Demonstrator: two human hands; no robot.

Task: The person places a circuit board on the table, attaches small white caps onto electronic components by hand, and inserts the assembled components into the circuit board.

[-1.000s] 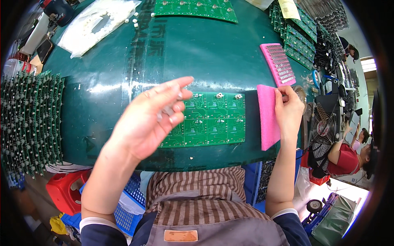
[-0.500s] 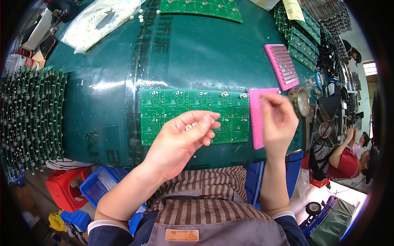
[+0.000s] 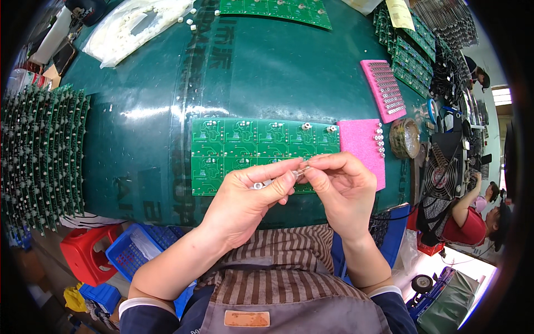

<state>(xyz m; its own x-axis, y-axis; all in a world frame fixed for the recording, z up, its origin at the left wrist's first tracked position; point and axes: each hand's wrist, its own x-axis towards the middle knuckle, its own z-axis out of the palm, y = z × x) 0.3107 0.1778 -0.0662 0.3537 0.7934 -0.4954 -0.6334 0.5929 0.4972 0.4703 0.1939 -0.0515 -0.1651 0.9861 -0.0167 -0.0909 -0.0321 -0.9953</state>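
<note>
- Right hand (image 3: pixel 347 186) has swung left from over the foam (image 3: pixel 359 147) to meet the left hand (image 3: pixel 245 197); foam, tilted up a second ago, now lies flat.
- Left edge: stack of green boards (image 3: pixel 44 161), set on edge in rows.
- Near left, below table level: red stool (image 3: pixel 83 253), then blue basket (image 3: pixel 119 256).
- Far left: clear bag (image 3: pixel 122 33) of small white pieces on the green mat (image 3: pixel 306 67); few loose ones just right of it.
- Centre: work board (image 3: pixel 239 142) flat on mat, two parts (image 3: pixel 306 126) standing at its far right. Hands are over its near side.
- Left hand: fingers curled, white piece (image 3: pixel 257 186) poking out of the grip.
- Far centre: another board (image 3: pixel 278 10).
- Between hands: small part (image 3: pixel 300 171) with thin leads, pinched by fingertips of both; exact kind too small to tell.
- Right hand: thumb and index closed on that part.
- Right: foam just beside work board, white-ended parts (image 3: pixel 380 139) along its right edge.
- Farther right: second foam (image 3: pixel 384 89) with rows of parts; round brown item (image 3: pixel 405 139) nearer.
- Far right: board pile (image 3: pixel 409 55).
</note>
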